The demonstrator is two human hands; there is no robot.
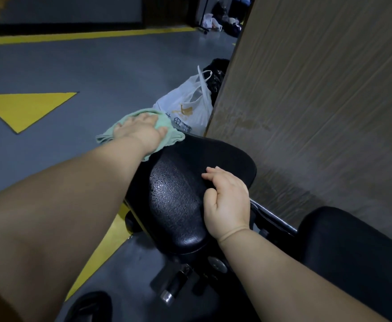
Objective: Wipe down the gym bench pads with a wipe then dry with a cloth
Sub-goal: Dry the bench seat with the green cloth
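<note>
We press the green cloth (106, 137) flat under our open-fingered left hand (139, 130) at the black seat pad's (176, 205) far edge, our right hand (228, 205) resting relaxed on its side, and the overhanging cloth may slide off onto the floor (51, 73).

Shows two bare forearms, uncovered from wrist to the frame's lower edge. Ends in a rounded left hand (139, 130) and a plump right hand (227, 201) with short fingers. Carries a deep skin crease across the right wrist. Fills the lower-left corner with a broad, smooth left arm.
</note>
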